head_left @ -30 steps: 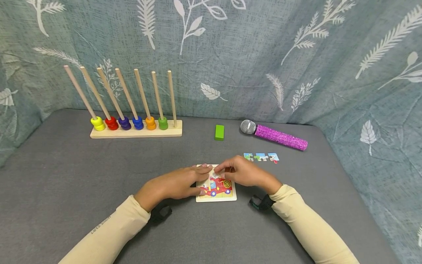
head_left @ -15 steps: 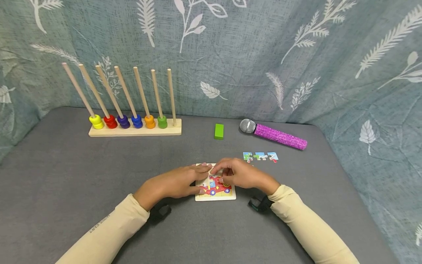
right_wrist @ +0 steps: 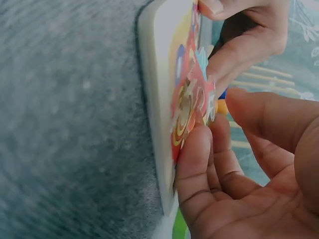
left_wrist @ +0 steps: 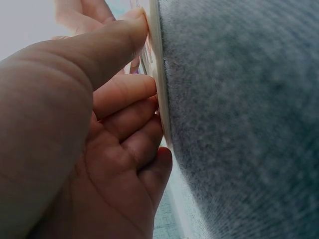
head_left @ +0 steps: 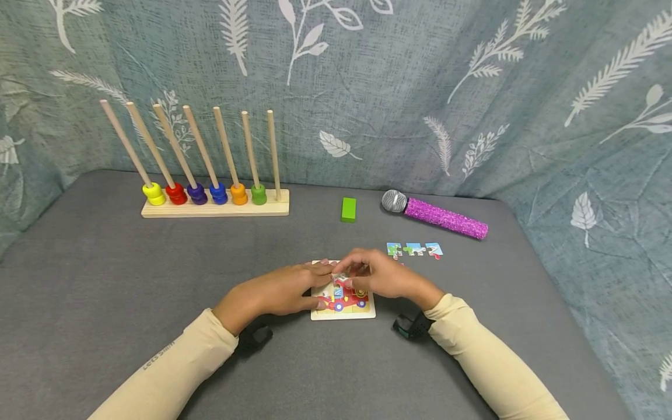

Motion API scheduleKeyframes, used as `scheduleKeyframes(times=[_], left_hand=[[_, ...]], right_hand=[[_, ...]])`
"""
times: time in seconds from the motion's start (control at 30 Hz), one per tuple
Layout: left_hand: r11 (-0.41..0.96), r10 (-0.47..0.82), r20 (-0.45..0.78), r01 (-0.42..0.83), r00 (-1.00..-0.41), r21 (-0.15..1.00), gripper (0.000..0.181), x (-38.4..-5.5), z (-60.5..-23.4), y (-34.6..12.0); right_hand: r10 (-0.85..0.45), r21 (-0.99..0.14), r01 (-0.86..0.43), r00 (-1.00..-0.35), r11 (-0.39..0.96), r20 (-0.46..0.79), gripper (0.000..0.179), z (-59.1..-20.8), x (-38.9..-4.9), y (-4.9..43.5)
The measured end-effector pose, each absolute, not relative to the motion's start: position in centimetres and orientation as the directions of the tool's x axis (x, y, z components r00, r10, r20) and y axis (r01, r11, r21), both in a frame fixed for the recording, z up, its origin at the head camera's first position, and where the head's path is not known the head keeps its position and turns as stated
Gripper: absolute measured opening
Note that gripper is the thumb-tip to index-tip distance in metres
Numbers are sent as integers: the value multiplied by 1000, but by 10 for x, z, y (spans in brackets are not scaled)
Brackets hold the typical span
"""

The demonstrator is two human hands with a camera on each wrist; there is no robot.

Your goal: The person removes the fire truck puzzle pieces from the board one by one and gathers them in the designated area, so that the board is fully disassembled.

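A small square wooden puzzle board (head_left: 343, 316) with a red car picture lies flat on the table. My left hand (head_left: 287, 289) rests on its left side, thumb near the lower left and fingers fairly straight across the upper left. Over the board's upper part, my right hand (head_left: 385, 275) pinches a puzzle piece (right_wrist: 211, 99), which stands tilted up from the picture in the right wrist view. The fingers partly hide this piece in the head view. In the left wrist view, the left thumb and fingertips touch the board's face near its edge (left_wrist: 158, 64).
Loose puzzle pieces (head_left: 414, 249) lie beyond the right hand, one partly hidden by it. Farther back are a green block (head_left: 349, 209), a microphone (head_left: 446, 218) with a glittery purple handle, and a wooden peg stand (head_left: 215, 212) with coloured beads. A patterned curtain hangs behind.
My right hand has shifted slightly left over the board, and the fingers have moved about the piece. The left hand stays in place on the board.
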State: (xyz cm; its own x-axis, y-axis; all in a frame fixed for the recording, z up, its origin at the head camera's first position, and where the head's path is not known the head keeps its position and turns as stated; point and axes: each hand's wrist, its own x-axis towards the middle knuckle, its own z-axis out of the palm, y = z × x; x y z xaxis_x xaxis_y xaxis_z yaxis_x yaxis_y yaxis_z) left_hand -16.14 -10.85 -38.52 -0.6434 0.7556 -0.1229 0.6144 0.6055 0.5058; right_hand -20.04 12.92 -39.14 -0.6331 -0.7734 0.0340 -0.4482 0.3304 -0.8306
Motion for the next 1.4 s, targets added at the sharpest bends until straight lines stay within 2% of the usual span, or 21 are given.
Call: scheduleKeyframes(times=[0.3,0.63,1.0,1.2,1.4], left_hand=[[603,760,-111,632,-640,487,56,-162,-385,-109],[605,760,-117,629,-640,488,55,-162,-387,-108],[613,752,-119,621,-649,487,56,-162,-386,-108],[616,752,-123,623,-648,481,55,-162,-387,-109],[616,753,-127,624,-645,481,56,-163,-387,-108]], right_hand=[[-759,-857,-415,-649,306,44,23,-395,-203,132],[-721,-871,-351,-693,343,-5,21,-393,-203,134],[-717,-876,-334,-697,349,-20,21,-388,-202,136],[-750,-871,-360,-661,335,-15,24,-385,-202,133],[-782,-892,-332,-622,307,-37,26,-385,-201,132]])
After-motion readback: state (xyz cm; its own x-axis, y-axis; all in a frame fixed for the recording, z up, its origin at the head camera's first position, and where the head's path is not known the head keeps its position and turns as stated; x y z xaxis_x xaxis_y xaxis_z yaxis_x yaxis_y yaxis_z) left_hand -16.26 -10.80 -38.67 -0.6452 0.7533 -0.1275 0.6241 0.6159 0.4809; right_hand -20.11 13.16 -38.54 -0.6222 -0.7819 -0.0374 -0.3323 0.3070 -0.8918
